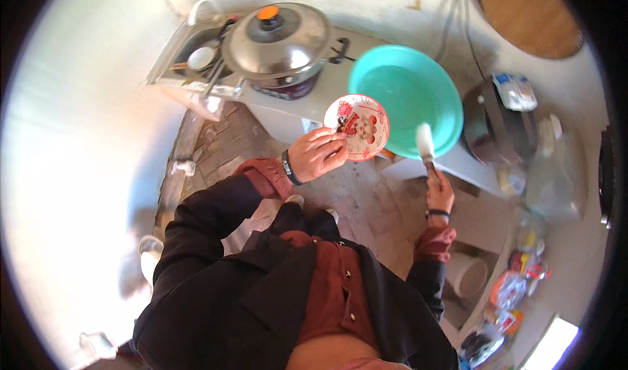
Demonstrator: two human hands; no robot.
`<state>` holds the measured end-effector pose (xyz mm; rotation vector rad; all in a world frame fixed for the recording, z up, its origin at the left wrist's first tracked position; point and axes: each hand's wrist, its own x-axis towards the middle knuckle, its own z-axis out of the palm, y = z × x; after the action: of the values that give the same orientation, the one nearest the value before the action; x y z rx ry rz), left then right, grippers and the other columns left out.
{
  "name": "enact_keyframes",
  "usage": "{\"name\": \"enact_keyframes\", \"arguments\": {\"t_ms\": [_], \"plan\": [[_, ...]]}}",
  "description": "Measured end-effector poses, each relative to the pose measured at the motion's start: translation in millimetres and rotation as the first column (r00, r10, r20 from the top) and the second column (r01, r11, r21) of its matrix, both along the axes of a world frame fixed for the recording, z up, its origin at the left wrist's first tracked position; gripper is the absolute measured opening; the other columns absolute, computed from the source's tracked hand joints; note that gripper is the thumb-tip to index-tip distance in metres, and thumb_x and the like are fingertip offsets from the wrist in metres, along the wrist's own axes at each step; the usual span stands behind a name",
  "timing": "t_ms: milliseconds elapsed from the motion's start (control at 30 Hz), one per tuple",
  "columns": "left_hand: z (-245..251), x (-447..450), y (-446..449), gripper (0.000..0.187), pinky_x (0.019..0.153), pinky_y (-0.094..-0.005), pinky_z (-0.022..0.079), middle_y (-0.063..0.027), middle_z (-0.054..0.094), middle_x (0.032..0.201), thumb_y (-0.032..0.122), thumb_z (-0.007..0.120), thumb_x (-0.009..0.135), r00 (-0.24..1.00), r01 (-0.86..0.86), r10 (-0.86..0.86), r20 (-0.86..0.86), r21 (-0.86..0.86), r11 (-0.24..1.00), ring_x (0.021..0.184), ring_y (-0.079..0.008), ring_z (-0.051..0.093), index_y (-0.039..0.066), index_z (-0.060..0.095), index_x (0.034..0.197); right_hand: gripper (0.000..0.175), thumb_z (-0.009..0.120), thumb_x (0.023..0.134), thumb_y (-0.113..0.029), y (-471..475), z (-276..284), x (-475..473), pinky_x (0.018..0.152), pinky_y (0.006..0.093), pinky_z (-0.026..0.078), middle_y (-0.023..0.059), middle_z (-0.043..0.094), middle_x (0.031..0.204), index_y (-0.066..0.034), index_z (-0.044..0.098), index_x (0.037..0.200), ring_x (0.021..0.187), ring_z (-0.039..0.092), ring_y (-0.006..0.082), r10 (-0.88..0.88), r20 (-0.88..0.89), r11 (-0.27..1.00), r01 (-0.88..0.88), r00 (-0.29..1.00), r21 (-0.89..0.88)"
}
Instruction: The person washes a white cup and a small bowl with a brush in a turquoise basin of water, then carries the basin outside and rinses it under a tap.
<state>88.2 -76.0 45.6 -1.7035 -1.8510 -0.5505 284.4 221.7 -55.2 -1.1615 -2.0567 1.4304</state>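
My left hand [319, 155] grips the near left edge of a small round plate [365, 134] with a red rim and a cartoon mouse on its face. The plate is held up beside a large turquoise plastic basin [392, 73], overlapping its left edge in view. In my right hand [440, 193] is the handle of a brush [425, 139]; its white, blurred head lies over the basin's near rim. Whether the brush touches the rim cannot be told. The plate and the brush are apart.
A lidded steel wok [279, 41] stands on a cooker left of the basin. Beyond it is a sink [162, 71] holding a white bowl [201, 57]. A dark round appliance [483, 125] is right of the basin. Bags and packages line the right side.
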Motion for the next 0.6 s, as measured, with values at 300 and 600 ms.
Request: {"name": "enact_keyframes", "arguments": {"t_ms": [300,600], "plan": [[-14.1,-33.5,-209.2,0.014,0.084,-0.0331,0.040,-0.0066,0.058,0.093,0.013,0.053,0.068,0.860,-0.488,0.509,0.034,-0.237,0.840,0.091,-0.0198,0.054,0.010,0.055,0.082,0.034,0.055,0.079,-0.009,-5.6,-5.9,3.9,0.037,0.0174,0.030,-0.0007,0.055,0.071,-0.0056,0.053,0.113,0.045,0.039,0.0034,-0.045,-0.070,0.993,0.037,0.997,-0.110],[-76.5,-187.2,-411.0,0.012,0.079,-0.0377,0.038,-0.0076,0.053,0.075,0.011,0.050,0.068,0.480,-0.861,0.872,-0.100,-0.247,0.445,0.079,-0.0252,0.054,0.009,0.052,0.080,0.034,0.055,0.080,-0.014,-10.5,-1.5,-25.7,0.034,0.0168,0.028,0.0034,0.059,0.071,-0.0079,0.052,0.113,0.042,0.040,0.0044,-0.220,0.087,0.973,0.225,0.972,-0.045]]}}
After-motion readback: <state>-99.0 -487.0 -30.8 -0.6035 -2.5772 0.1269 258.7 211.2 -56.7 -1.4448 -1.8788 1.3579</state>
